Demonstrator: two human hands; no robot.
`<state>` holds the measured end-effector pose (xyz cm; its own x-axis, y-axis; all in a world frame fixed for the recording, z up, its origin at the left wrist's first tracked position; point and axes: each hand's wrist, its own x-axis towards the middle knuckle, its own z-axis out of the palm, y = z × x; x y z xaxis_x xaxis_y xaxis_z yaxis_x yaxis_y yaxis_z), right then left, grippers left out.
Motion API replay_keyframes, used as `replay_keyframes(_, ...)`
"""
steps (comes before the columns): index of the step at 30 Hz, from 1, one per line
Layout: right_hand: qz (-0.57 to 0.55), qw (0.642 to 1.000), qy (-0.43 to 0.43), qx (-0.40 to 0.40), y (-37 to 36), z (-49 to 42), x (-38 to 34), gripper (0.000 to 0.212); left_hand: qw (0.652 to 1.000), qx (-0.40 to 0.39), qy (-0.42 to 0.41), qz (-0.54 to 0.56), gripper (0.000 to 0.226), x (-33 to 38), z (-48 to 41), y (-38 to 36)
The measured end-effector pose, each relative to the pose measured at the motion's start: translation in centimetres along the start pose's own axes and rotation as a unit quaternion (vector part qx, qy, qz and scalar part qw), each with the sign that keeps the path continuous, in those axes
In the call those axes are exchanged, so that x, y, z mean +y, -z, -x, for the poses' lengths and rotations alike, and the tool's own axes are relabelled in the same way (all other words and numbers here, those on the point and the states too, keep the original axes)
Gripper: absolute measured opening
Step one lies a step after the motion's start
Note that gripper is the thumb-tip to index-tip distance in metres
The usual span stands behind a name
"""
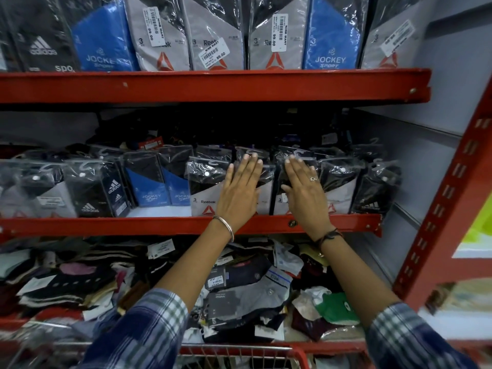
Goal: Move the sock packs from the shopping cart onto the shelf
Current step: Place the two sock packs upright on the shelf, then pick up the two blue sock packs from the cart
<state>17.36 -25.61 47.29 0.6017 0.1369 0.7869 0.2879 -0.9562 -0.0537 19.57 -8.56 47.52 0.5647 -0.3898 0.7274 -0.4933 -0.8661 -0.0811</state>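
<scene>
Pressing flat left hand, right hand on sock packs, labels covered

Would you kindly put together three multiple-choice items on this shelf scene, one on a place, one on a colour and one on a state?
1. Where do both hands rest?
A. On packs on the middle shelf
B. On the top shelf
C. Inside the cart

2. What colour are the Jockey packs?
A. Green
B. Blue
C. Yellow

3. How are the hands?
A. Clenched round a pack
B. Flat and open against the packs
C. Hanging free

Answers:
1 A: the left hand and right hand press on Reebok packs above the middle shelf edge.
2 B: the Jockey packs show blue panels.
3 B: the fingers are spread flat, gripping nothing.
</scene>
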Motion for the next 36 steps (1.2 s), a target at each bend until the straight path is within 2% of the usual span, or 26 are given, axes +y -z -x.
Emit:
replay_keyframes(3, -0.032, 0.999, -0.022, -0.023, 1.1, 2.9, -2.5, 0.054, 0.998, 0.044, -0.008, 0.043, 0.058, 0.3, 2.9, 0.9)
replay_keyframes(6, -0.057, 0.996, -0.023, -0.061, 1.6, 6.5, -5.1, 0.049, 0.995, 0.055, -0.017, 0.082, 0.054, 0.2, 6.8, 1.4)
replay_keyframes(10, -0.090, 0.986, -0.043, -0.131, 0.9, 11.2, -8.3, 0.050, 0.991, 0.048, -0.012, 0.121, 0.045, -0.2, 12.6, 1.3)
replay_keyframes(13, -0.118, 0.970, -0.075, -0.200, -0.5, 15.3, -10.9, 0.053, 0.988, 0.012, 0.003, 0.155, 0.043, -0.7, 18.2, 0.9)
replay_keyframes(19, -0.143, 0.929, -0.114, -0.320, -4.1, 22.6, -15.3, 0.053, 0.972, -0.125, 0.048, 0.193, 0.037, -2.7, 28.7, -0.5)
replay_keyframes(27, -0.167, 0.854, -0.145, -0.470, -10.7, 32.1, -21.9, 0.049, 0.920, -0.316, 0.109, 0.206, 0.039, -7.2, 42.0, -3.2)
replay_keyframes(31, -0.151, 0.798, -0.155, -0.562, -14.4, 37.3, -25.2, 0.047, 0.868, -0.437, 0.138, 0.192, 0.046, -9.0, 49.8, -5.3)
replay_keyframes(36, -0.141, 0.752, -0.186, -0.617, -18.6, 41.8, -27.4, 0.048, 0.789, -0.550, 0.203, 0.185, 0.057, -9.7, 56.5, -8.6)
